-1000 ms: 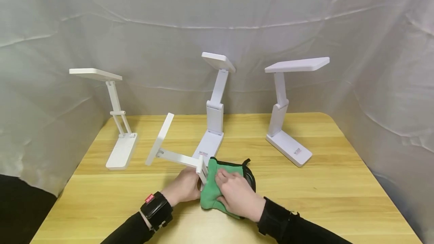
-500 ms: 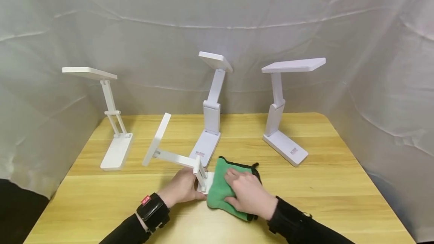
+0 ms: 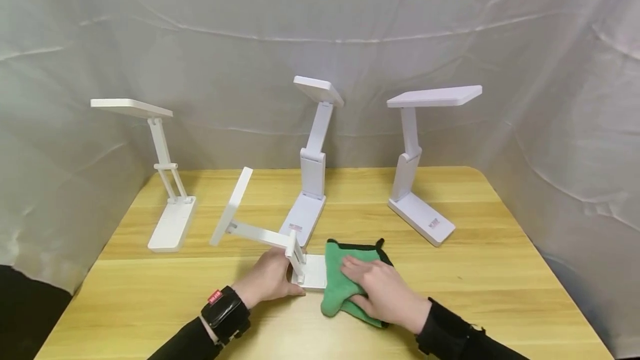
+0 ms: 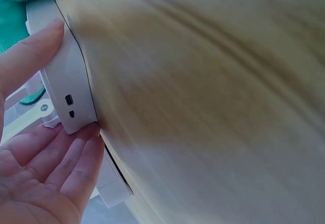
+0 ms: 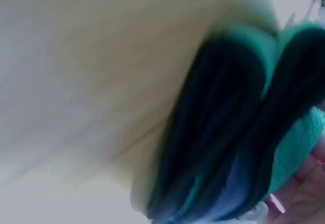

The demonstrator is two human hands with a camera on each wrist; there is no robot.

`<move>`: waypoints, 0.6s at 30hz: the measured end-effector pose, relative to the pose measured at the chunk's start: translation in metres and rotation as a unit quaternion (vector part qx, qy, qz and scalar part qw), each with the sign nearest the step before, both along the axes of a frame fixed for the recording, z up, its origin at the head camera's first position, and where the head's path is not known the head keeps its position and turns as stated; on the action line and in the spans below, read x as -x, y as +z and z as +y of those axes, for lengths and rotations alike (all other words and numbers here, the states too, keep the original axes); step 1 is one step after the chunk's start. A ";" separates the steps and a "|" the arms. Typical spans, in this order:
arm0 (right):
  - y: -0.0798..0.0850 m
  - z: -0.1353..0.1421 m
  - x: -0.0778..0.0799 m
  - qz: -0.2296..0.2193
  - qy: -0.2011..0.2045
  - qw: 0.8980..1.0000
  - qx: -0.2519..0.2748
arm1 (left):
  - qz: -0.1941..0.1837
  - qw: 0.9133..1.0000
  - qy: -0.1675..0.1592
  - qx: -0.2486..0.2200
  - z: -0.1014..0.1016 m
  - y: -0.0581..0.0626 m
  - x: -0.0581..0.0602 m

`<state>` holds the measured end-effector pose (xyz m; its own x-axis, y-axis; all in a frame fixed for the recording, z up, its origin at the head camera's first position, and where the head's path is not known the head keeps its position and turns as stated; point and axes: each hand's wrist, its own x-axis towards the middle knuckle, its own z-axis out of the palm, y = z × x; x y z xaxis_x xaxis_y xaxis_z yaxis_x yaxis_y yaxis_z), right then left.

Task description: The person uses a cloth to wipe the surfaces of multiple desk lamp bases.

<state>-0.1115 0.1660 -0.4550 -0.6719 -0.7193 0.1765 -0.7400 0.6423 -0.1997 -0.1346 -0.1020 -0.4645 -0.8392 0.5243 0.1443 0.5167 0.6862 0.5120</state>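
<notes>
In the head view my left hand [image 3: 267, 276] holds a white folding desk lamp [image 3: 260, 233] by the end of its base, near the hinge. The left wrist view shows the thumb along one side of the lamp base [image 4: 68, 76] and the fingers at its other side, with two small ports on the end between them. My right hand [image 3: 387, 292] holds a green cloth [image 3: 342, 274] with black edging, thumb and fingers on it, over the far right end of the base. That end is hidden under the cloth. Blurred folds of the cloth [image 5: 297, 158] fill the right wrist view.
Three more white desk lamps stand unfolded behind: a left lamp [image 3: 172, 224], a middle lamp [image 3: 312, 174] and a right lamp [image 3: 422, 218]. The middle lamp's base is close behind the held one. A pale curtain [image 3: 350, 15] surrounds the wooden table [image 3: 490, 282].
My right hand has drawn the cloth rightward along the lamp base, uncovering its white top beside the hinge. The left hand keeps its hold on the lamp. The head view has shifted slightly.
</notes>
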 end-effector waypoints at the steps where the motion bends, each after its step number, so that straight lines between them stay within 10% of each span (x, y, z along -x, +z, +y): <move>1: 0.001 0.001 0.001 -0.002 -0.008 1.000 -0.008 | 0.001 1.000 0.000 0.000 0.000 0.000 0.000; 11: 0.006 -0.045 0.009 0.028 0.026 0.998 -0.050 | 0.049 0.998 -0.027 -0.011 0.003 -0.003 0.005; 18: 0.002 -0.013 0.004 -0.029 0.065 0.997 0.024 | 0.002 1.000 -0.009 -0.005 -0.001 -0.002 0.001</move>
